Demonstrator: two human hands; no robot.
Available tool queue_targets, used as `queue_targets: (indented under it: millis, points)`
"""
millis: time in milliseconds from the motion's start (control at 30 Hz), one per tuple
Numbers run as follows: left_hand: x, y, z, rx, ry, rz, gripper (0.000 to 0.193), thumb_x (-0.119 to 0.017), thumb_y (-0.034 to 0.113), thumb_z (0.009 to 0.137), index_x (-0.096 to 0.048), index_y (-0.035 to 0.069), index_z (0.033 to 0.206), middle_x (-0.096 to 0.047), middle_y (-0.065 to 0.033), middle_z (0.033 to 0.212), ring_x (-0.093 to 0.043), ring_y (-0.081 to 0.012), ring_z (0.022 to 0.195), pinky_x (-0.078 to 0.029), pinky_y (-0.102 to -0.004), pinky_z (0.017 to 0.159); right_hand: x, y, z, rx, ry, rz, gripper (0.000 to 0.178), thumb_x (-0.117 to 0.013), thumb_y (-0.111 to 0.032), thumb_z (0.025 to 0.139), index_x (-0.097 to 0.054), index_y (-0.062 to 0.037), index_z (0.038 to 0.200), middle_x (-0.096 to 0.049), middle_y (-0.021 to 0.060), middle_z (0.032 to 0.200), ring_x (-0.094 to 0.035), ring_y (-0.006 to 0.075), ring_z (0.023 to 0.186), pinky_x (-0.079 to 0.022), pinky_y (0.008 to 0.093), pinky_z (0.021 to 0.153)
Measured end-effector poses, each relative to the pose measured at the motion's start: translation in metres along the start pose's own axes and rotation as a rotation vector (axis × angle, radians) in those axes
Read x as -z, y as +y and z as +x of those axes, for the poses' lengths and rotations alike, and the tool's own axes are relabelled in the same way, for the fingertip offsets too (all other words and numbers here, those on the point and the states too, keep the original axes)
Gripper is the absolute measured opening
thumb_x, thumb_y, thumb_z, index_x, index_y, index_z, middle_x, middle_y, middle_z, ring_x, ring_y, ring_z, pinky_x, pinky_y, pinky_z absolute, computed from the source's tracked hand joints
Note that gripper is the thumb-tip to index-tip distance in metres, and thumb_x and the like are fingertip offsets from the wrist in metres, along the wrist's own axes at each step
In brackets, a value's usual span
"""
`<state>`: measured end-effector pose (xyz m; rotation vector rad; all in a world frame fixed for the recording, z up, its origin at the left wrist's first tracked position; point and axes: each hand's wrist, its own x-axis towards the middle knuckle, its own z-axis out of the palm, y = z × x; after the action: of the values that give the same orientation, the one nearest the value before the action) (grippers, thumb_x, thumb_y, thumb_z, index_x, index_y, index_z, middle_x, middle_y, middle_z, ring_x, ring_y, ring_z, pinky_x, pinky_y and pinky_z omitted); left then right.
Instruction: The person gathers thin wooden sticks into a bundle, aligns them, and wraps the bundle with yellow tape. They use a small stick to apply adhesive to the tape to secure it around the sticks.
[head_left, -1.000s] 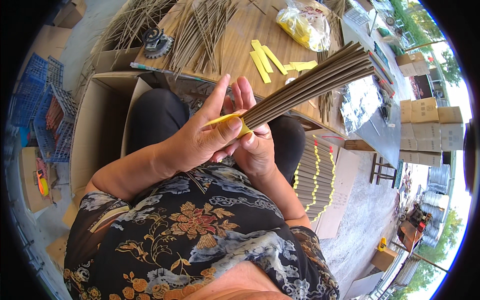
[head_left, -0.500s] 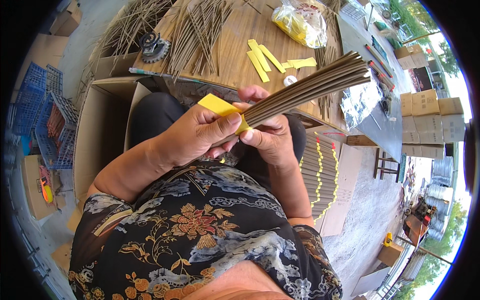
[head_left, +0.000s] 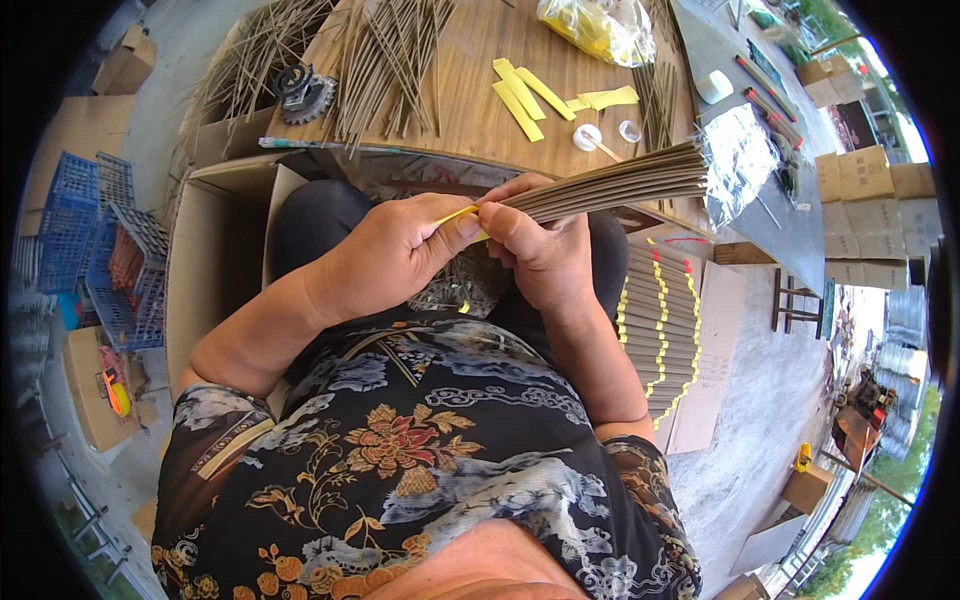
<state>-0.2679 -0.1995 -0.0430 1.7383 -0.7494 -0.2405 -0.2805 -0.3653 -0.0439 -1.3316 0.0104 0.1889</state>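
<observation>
A bundle of thin brown incense sticks (head_left: 620,184) lies across both my hands, its loose ends fanning out to the right. My right hand (head_left: 540,250) is closed round the bundle near its wrapped part, thumb on top. My left hand (head_left: 385,255) pinches a yellow paper strip (head_left: 456,215) against the sticks, its thumb and fingers pressed together. Only a thin edge of that strip shows; the fingers hide the rest and the bundle's near end. More yellow paper strips (head_left: 516,98) lie on the wooden table (head_left: 465,75), beside a small round white dish (head_left: 587,137) with a stick in it.
Loose incense sticks (head_left: 395,70) lie on the table near a dark toothed metal part (head_left: 305,95). A clear bag (head_left: 597,30) holds yellow paper. An open carton (head_left: 215,255) stands at my left, blue crates (head_left: 70,210) beyond. Banded bundles (head_left: 660,330) lie at my right.
The yellow strip's wide free end has folded down, leaving only its edge visible. The bundle has tipped lower, and my right thumb has moved up onto it.
</observation>
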Motion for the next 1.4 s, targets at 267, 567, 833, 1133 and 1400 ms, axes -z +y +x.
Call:
queue_targets:
  millis: [267,567,833,1133,1400]
  points:
    - [-0.001,-0.007,0.001,-0.215,0.074,0.449,0.027,-0.057,0.004,0.078,-0.050,-0.003,0.104,-0.057,-0.0166,0.086,-0.057,-0.0309,0.074,-0.047,-0.0329,0.065,-0.002,0.006,0.001,0.058,0.079,0.014,0.017,-0.063,-0.010,0.071,-0.057,0.0038,0.078,-0.055,0.0005,0.065,-0.047,0.0040,0.058,-0.039,0.0180,0.051]
    - [-0.002,-0.007,0.006,-0.360,0.104,0.603,0.027,-0.056,0.001,0.079,-0.048,-0.007,0.104,-0.056,-0.0194,0.087,-0.058,-0.0340,0.074,-0.048,-0.0340,0.064,-0.004,0.008,0.002,0.116,0.124,0.025,0.020,-0.064,-0.012,0.072,-0.056,0.0027,0.082,-0.056,0.0039,0.064,-0.047,0.0058,0.048,-0.037,0.0175,0.043]
    - [-0.002,-0.003,0.004,-0.367,0.080,0.725,0.040,-0.062,0.007,0.075,-0.047,-0.010,0.107,-0.055,-0.0183,0.088,-0.059,-0.0291,0.073,-0.050,-0.0320,0.062,-0.004,0.002,-0.001,0.048,0.115,0.084,0.015,-0.063,-0.010,0.074,-0.058,0.0038,0.080,-0.055,0.0015,0.066,-0.049,0.0051,0.058,-0.040,0.0187,0.051]
    - [-0.006,-0.024,0.003,-0.386,0.037,1.104,0.049,-0.059,0.000,0.072,-0.041,-0.013,0.116,-0.053,-0.0191,0.096,-0.058,-0.0287,0.081,-0.050,-0.0314,0.068,0.001,0.018,0.013,-0.047,0.121,0.103,0.016,-0.059,-0.016,0.076,-0.060,-0.0009,0.076,-0.050,0.0003,0.054,-0.041,0.0058,0.043,-0.030,0.0185,0.039]
    - [-0.001,-0.025,0.012,-0.379,-0.015,1.124,0.053,-0.057,-0.001,0.069,-0.040,-0.013,0.117,-0.052,-0.0197,0.094,-0.057,-0.0283,0.080,-0.050,-0.0310,0.068,0.010,0.027,0.026,-0.120,0.108,0.182,0.024,-0.061,-0.021,0.076,-0.056,-0.0010,0.062,-0.049,0.0017,0.051,-0.040,0.0070,0.040,-0.029,0.0202,0.036]
